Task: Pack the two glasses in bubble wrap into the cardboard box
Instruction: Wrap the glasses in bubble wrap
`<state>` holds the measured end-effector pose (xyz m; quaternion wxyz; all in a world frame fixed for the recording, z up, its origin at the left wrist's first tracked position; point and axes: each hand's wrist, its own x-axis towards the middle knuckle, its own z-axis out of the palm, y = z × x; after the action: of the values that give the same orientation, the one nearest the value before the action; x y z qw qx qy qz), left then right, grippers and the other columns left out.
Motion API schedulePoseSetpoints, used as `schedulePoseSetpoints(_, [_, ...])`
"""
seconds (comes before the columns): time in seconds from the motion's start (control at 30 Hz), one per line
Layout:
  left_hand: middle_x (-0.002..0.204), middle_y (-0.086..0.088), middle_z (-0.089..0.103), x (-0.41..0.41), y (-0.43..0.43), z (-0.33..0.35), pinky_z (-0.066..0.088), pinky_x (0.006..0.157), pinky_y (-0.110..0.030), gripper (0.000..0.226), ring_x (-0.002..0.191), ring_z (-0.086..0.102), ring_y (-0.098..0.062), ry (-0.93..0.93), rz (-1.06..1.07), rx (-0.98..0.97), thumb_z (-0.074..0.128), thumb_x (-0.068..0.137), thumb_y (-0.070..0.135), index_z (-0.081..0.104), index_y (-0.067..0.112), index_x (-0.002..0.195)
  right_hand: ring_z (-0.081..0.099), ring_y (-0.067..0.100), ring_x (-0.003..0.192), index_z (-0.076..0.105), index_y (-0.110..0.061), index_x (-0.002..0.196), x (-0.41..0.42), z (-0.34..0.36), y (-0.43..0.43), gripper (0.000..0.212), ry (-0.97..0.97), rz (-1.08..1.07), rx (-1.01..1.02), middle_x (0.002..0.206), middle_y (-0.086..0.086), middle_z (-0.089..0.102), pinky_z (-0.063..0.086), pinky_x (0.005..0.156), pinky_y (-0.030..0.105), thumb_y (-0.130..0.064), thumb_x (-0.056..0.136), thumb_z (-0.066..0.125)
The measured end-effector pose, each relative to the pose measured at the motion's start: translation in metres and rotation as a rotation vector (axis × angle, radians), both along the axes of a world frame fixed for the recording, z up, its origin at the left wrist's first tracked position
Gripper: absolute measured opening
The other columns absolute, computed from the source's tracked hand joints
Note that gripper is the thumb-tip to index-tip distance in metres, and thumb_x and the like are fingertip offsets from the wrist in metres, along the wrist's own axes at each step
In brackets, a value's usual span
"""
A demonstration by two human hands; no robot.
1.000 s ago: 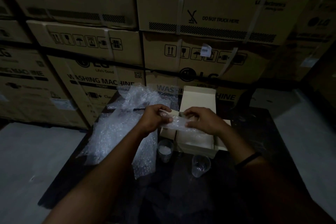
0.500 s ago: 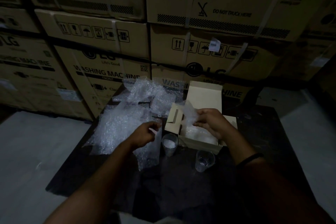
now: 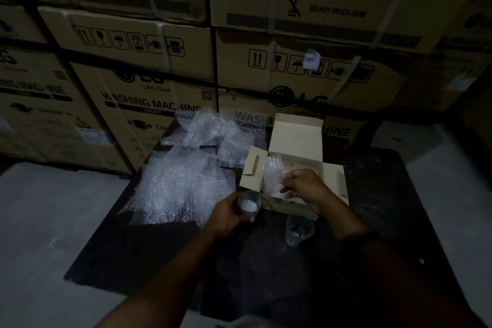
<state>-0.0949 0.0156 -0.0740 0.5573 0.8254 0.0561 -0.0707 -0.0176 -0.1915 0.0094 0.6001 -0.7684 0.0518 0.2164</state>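
Observation:
An open cardboard box (image 3: 295, 138) stands on the dark table (image 3: 378, 194), its lid flap raised at the back. My right hand (image 3: 306, 188) pinches a piece of bubble wrap (image 3: 273, 174) over the box's left side. My left hand (image 3: 230, 214) grips an upright clear glass (image 3: 249, 204) just in front of the box's left corner; something white shows inside it. A second clear glass (image 3: 298, 229) stands alone on the table in front of the box, below my right wrist.
Loose bubble wrap sheets (image 3: 181, 184) cover the table's left and back. Stacked washing-machine cartons (image 3: 159, 66) form a wall right behind the table. Grey floor (image 3: 40, 234) lies on both sides. The scene is dim.
My left hand let go of the bubble wrap, came down and took hold of the left glass. My right hand kept the wrap over the box.

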Motion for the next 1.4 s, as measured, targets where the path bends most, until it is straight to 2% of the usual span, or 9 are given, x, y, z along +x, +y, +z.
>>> schedulePoseSetpoints(0.13, [0.104,0.01,0.067,0.002,-0.004,0.005,0.047,0.075,-0.008,0.058,0.093,0.064,0.007,-0.048,0.013,-0.043,0.086,0.063,0.007,0.062,0.016,0.115,0.059,0.019,0.056,0.06,0.007,0.101,-0.007,0.005,0.0,0.018,-0.13,0.001,0.036,0.077,0.014,0.059,0.051,0.048,0.026,0.011,0.084,0.06])
schedulePoseSetpoints(0.27, [0.102,0.007,0.067,0.012,-0.008,0.018,0.045,0.072,-0.004,0.061,0.086,0.061,0.01,-0.123,0.035,-0.026,0.088,0.061,0.012,0.063,0.016,0.116,0.06,0.026,0.057,0.063,-0.014,0.1,-0.011,0.008,0.011,0.029,-0.323,0.066,0.036,0.093,0.004,0.061,0.054,0.052,0.035,0.009,0.083,0.062])
schedulePoseSetpoints(0.43, [0.103,0.002,0.07,0.023,-0.004,0.031,0.047,0.075,-0.008,0.063,0.087,0.063,0.006,-0.212,0.008,0.011,0.091,0.057,0.017,0.066,0.009,0.115,0.057,0.011,0.075,0.072,-0.018,0.092,-0.012,0.001,0.02,0.019,-0.655,0.254,-0.363,0.097,-0.001,0.068,0.041,0.069,0.018,-0.005,0.081,0.067])
schedulePoseSetpoints(0.6, [0.098,0.003,0.071,0.022,-0.003,0.035,0.048,0.074,-0.01,0.059,0.086,0.065,0.003,-0.238,-0.003,0.014,0.092,0.056,0.017,0.069,0.01,0.109,0.057,0.024,0.079,0.076,-0.02,0.084,-0.011,0.0,0.022,0.017,-1.064,0.444,-0.703,0.084,0.003,0.062,0.038,0.066,0.024,-0.017,0.068,0.072])
schedulePoseSetpoints(0.7, [0.101,0.003,0.072,0.023,-0.004,0.035,0.051,0.078,-0.016,0.061,0.091,0.067,-0.005,-0.227,-0.023,0.011,0.092,0.054,0.02,0.069,0.012,0.11,0.057,0.029,0.083,0.075,-0.023,0.094,-0.011,0.005,0.026,0.026,-1.054,0.625,-0.848,0.089,0.006,0.058,0.04,0.064,0.027,-0.023,0.068,0.076])
schedulePoseSetpoints(0.8, [0.103,0.006,0.071,0.02,-0.002,0.03,0.051,0.08,-0.015,0.065,0.094,0.066,-0.002,-0.201,-0.016,-0.003,0.092,0.054,0.018,0.067,0.013,0.114,0.055,0.026,0.101,0.068,-0.023,0.116,-0.009,0.017,0.021,0.038,-0.909,0.691,-0.826,0.11,0.005,0.064,0.041,0.079,0.029,-0.017,0.078,0.068])
schedulePoseSetpoints(1.13, [0.101,0.011,0.07,0.023,-0.005,0.04,0.05,0.08,-0.013,0.062,0.094,0.065,0.002,-0.231,-0.046,-0.005,0.091,0.056,0.018,0.067,0.02,0.113,0.041,0.019,0.115,0.056,-0.034,0.128,-0.021,0.027,0.014,0.044,-0.799,0.805,-0.915,0.12,-0.002,0.057,0.03,0.088,0.029,-0.022,0.086,0.062])
schedulePoseSetpoints(1.27, [0.1,0.013,0.07,0.022,-0.006,0.037,0.051,0.08,-0.014,0.064,0.094,0.066,0.001,-0.209,-0.041,0.003,0.092,0.054,0.021,0.068,0.019,0.113,0.045,0.021,0.108,0.055,-0.033,0.128,-0.021,0.031,0.012,0.05,-0.902,0.663,-0.753,0.129,-0.012,0.056,0.034,0.09,0.034,-0.018,0.081,0.063])
schedulePoseSetpoints(1.4, [0.099,0.013,0.07,0.023,-0.008,0.041,0.049,0.077,-0.011,0.062,0.092,0.067,0.002,-0.207,-0.06,-0.054,0.091,0.055,0.011,0.067,0.019,0.111,0.043,0.021,0.109,0.054,-0.03,0.129,-0.024,0.027,0.018,0.053,-0.854,0.79,-0.875,0.125,-0.007,0.058,0.032,0.085,0.033,-0.01,0.081,0.059])
